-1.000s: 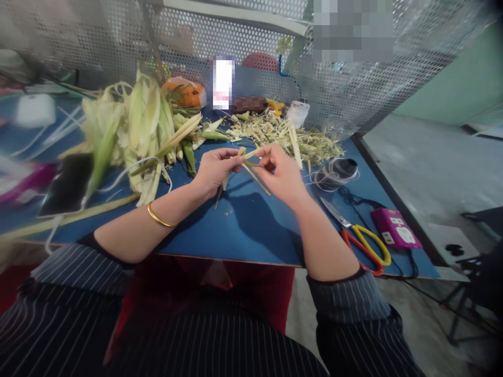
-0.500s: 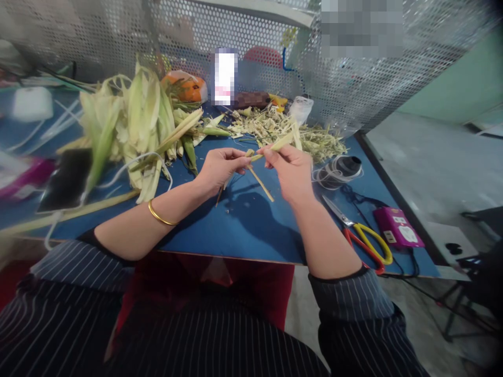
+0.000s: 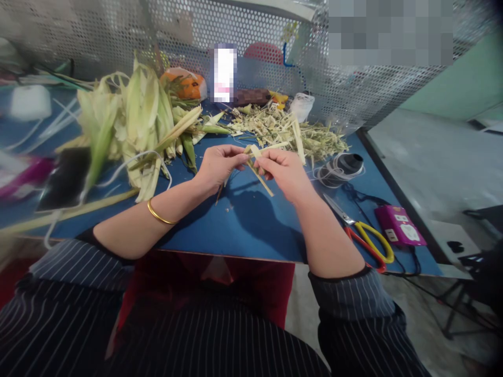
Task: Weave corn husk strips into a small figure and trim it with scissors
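Over the blue table, my left hand (image 3: pixel 220 165) pinches pale corn husk strips, with thin ends sticking out below it. My right hand (image 3: pixel 282 168) grips a corn husk strip (image 3: pixel 256 152) that folds over beside the left fingertips. One narrow stalk-like end (image 3: pixel 261 179) slants down between the two hands. Other pale lengths stick out behind the right hand, near a heap of husk scraps (image 3: pixel 271 125). Exactly how the strips cross is hidden by the fingers. A large bundle of corn husks (image 3: pixel 137 112) lies left of my left hand.
Red-and-yellow-handled scissors (image 3: pixel 365 238), a dark thread spool (image 3: pixel 341 168) and a purple box (image 3: pixel 400 225) lie at the right. A phone (image 3: pixel 65 178) with a white cable is at the left. A perforated metal screen (image 3: pixel 259 26) stands behind the table (image 3: pixel 236 225).
My right hand has shifted slightly left and down. The strip it holds now bends over near the left fingertips, where before it stretched up to the right. My left hand stays almost still.
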### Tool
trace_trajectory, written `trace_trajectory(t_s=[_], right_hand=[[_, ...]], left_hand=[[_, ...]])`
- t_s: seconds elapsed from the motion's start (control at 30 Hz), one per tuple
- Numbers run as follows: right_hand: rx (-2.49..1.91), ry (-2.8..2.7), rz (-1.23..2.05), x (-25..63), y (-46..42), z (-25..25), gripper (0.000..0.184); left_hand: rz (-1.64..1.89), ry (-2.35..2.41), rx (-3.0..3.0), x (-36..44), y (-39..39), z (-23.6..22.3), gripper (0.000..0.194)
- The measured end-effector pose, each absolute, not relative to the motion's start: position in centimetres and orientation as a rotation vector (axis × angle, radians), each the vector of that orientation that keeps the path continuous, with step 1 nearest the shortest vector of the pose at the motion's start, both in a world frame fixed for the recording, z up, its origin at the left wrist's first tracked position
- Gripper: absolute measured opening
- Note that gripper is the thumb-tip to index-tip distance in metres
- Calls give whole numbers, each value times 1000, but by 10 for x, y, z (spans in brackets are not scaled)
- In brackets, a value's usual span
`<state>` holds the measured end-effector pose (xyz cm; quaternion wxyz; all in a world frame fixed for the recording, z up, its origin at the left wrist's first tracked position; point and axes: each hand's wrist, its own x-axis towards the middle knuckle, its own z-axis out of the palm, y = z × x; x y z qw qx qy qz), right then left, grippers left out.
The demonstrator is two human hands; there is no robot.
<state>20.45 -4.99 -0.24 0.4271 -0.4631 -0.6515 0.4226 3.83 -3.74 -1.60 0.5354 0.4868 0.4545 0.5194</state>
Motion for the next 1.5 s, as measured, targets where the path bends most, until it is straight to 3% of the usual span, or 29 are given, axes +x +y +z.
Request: trace_trajectory(t_s=[0.67,1.1,1.37,1.5], right_hand=[[-1262,-1461,1290,202,-52,0,13],[-1285,-1474,1231,202,-49,-6,17],[-1322,-1548,840,202,-46,-19,21],[-1336,-1541,993,205,-45,-15,22]], left_hand=[[1277,1087,1205,40,-36,-23,5],[1268,1094,1315,39,-36,-29,11],[1215,1084,1566,36,-34,-32,12],[1146,1112,1803,31,-34,-33,16]])
